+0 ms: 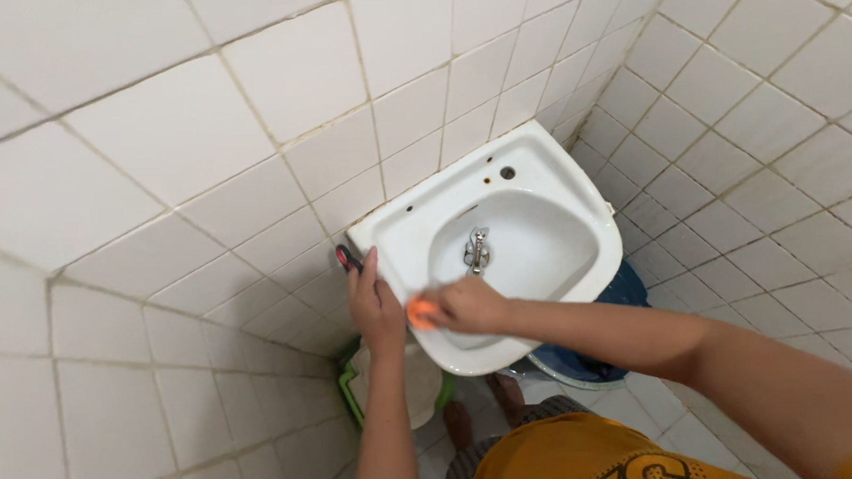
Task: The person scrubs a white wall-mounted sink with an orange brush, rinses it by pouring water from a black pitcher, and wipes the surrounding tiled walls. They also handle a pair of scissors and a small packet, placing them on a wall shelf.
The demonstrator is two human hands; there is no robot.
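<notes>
An orange sponge [421, 314] sits pressed against the front rim of the white sink [575, 182], near its front left corner, with the right hand [468, 305] closed over it so only a small orange end shows. The left hand [375, 303] rests flat-fingered along the sink's left edge, fingers together; a small red and black object [347, 257] lies at its fingertips, and whether the hand grips it or merely touches it cannot be told. What that object is stays unclear, since the fingers cover most of it.

Inside the basin stands a metal drain fitting [477, 250]. On the sink's back ledge is a dark tap hole [508, 172] with rust marks beside it.

White wall tiles [167, 135] surround the sink on both sides of the corner. Below the sink's left edge a green bucket [349, 389] is largely hidden by the left forearm and the basin. Under the right edge a blue container [626, 289] shows only in part. The person's orange shirt [566, 457] is cut off at the bottom edge
</notes>
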